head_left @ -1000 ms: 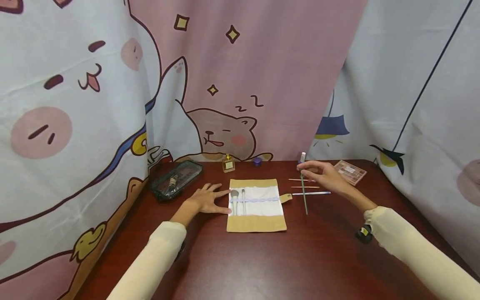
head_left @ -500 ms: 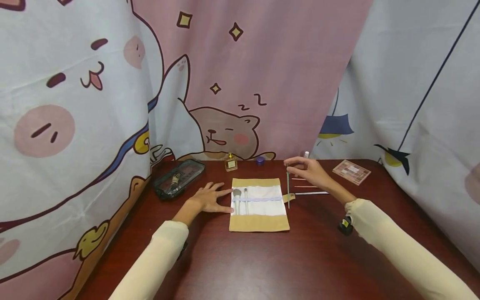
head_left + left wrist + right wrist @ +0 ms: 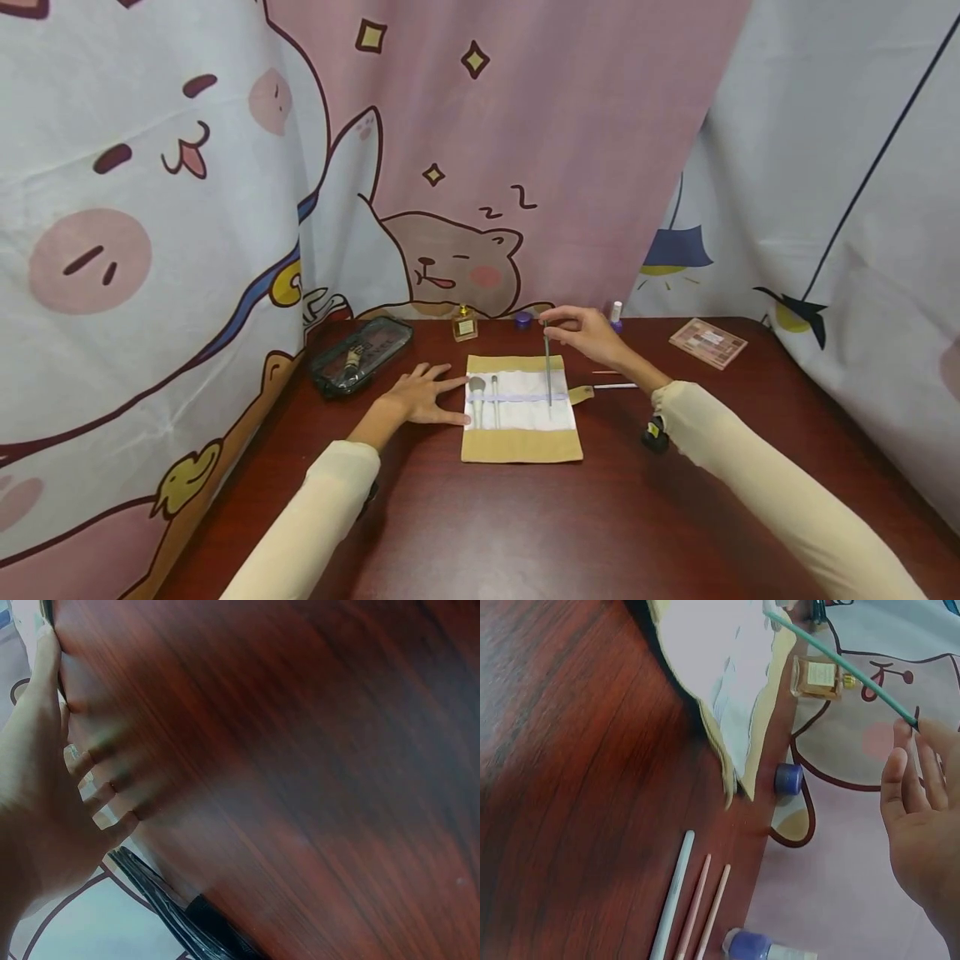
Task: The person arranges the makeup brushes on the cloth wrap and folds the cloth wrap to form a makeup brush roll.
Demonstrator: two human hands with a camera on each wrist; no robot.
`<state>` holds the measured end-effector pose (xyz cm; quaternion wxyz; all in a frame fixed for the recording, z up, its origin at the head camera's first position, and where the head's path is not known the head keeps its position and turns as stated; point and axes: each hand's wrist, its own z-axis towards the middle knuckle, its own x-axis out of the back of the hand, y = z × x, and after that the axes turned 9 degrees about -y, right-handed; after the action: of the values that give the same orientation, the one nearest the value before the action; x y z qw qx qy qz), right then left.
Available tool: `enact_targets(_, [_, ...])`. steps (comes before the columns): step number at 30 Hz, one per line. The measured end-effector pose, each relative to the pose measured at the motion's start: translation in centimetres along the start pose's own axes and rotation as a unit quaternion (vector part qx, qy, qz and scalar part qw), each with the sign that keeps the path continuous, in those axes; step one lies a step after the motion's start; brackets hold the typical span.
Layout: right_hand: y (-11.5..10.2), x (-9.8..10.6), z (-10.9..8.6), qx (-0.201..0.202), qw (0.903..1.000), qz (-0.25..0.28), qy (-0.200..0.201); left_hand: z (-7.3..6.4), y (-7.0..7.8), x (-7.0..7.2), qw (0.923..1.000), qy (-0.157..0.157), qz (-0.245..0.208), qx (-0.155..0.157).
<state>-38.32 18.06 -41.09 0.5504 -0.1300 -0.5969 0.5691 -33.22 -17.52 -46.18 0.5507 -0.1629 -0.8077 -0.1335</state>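
A tan and white fabric brush roll (image 3: 521, 450) lies unfolded on the table, with a fluffy makeup brush (image 3: 477, 404) and a slimmer brush (image 3: 496, 404) held at its left side. My left hand (image 3: 412, 402) rests at the roll's left edge, fingers spread, with thumb and index finger touching it. Above the roll's right part, my right hand (image 3: 588, 335) pinches the upper end of a thin green stick (image 3: 548, 367), its kind unclear. The stick hangs nearly upright, its lower end over the white fabric. In the right wrist view the green stick (image 3: 840, 661) slants toward the roll.
Right of the roll lie a white stick (image 3: 673, 892) and two thin pinkish sticks (image 3: 694, 907). Behind stand a perfume bottle (image 3: 465, 325), a small purple jar (image 3: 522, 320) and a white-capped bottle (image 3: 617, 315). A dark see-through pouch (image 3: 375, 342) and an eyeshadow palette (image 3: 707, 343) flank them.
My right hand has carried the green stick leftward, from over the loose sticks to above the roll's right part. The left hand stays at the roll's left edge.
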Motion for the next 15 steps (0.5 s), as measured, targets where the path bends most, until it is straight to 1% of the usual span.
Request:
enact_targets(3, [0.3, -0.6, 0.7, 0.008, 1.0000, 0.003, 0.001, 0.0, 0.0, 0.0, 1.0000, 0.002, 0.001, 0.000])
enact_targets(8, [0.5, -1.5, 1.7, 0.007, 0.9999, 0.010, 0.007, 0.0, 0.0, 0.0, 1.0000, 0.003, 0.000, -0.002])
enact_targets(15, [0.6, -2.8, 2.9, 0.010, 0.9997, 0.002, 0.023, 0.0, 0.0, -0.1, 1.0000, 0.002, 0.005, -0.001])
